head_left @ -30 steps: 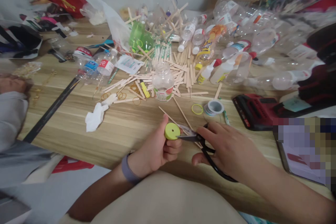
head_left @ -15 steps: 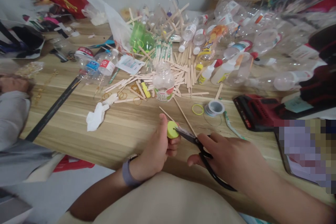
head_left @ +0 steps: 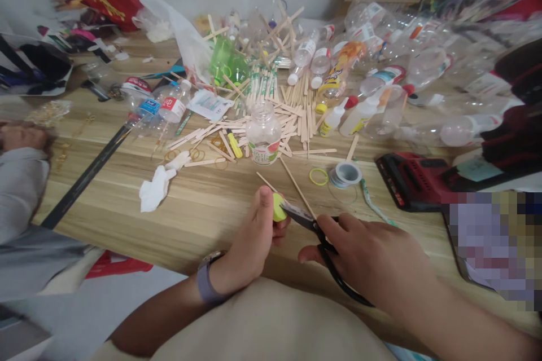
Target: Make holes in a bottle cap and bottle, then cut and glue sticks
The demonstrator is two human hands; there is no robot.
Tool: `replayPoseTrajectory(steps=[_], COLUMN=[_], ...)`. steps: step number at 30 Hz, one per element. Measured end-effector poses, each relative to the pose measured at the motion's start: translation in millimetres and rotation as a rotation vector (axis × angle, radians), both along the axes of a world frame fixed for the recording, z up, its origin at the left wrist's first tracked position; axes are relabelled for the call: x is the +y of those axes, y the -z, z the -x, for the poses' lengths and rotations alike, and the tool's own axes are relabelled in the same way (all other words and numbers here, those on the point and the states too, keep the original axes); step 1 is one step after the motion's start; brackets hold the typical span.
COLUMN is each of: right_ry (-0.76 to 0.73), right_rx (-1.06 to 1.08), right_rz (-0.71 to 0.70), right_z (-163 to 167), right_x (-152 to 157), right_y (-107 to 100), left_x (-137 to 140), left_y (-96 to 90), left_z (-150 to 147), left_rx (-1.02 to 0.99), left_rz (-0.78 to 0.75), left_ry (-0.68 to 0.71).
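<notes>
Fingers of the left hand (head_left: 249,231) grip a yellow-green cap (head_left: 278,207); those of the right hand (head_left: 372,254) hold scissors (head_left: 300,216), tips at it, over the near tabletop (head_left: 203,194). Likely light, stiff and smooth, the cap seems best held by its rim.

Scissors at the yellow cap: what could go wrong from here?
The scissors in the right hand have their tips at the yellow cap that the left hand grips; a slip might jab that hand. The cap could twist loose under pressure. The thin stick beside the scissors might get knocked.
</notes>
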State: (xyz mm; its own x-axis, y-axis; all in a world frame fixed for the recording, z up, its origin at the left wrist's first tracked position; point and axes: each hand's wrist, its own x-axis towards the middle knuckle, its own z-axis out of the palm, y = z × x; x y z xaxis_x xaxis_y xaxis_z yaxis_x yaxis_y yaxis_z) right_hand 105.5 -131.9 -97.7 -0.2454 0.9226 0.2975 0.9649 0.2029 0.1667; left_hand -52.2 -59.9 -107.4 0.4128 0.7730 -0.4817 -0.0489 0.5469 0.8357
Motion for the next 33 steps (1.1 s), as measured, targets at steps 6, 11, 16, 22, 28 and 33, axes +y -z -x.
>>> replayPoseTrajectory(steps=[6,11,16,22,28,33], right_ry=[-0.041,-0.078,-0.098,-0.050,-0.038,-0.037], right_rx=[-0.098,-0.083,-0.062,0.059,0.090,0.095], right_rz=[-0.011,0.006,-0.028,0.036,0.093,0.148], right_z=[-1,-4,-10,-20,-21,-19], right_x=[0,2,5,4,2,0], right_y=[-5,-4,3,3,-2,0], left_x=[1,6,11,15,16,15], left_y=[-1.1,-1.0,-2.0,-4.4,-6.6,-6.1], left_z=[-3,-4,-2,0,0,1], left_rx=[-0.013,-0.073,-0.158,-0.279,-0.270,-0.274], left_rz=[0.027,0.240,0.410,0.557,0.587,0.616], left_ry=[-0.012,0.025,0.061,0.107,0.129,0.140])
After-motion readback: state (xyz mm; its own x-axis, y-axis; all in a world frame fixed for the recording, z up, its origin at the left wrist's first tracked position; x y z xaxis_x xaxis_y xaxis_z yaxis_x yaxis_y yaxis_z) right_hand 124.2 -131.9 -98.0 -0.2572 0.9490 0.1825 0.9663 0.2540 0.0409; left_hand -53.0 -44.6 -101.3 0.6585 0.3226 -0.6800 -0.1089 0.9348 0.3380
